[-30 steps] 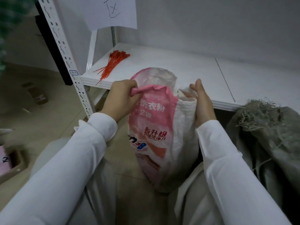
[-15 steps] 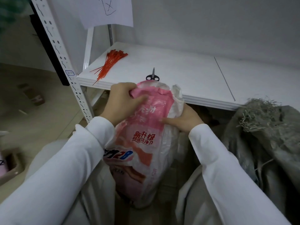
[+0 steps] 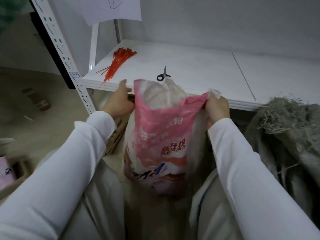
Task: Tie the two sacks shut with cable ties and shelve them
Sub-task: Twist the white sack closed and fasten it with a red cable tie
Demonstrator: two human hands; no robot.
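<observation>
Pink sack upright, mouth open; R hand pinches rim, L hand at left edge, grip unclear

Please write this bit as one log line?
left hand beside pink sack | right hand pinches sack rim | sack untied | cable ties on shelf

White shelf, red cable ties at left, black scissors near front edge
</observation>
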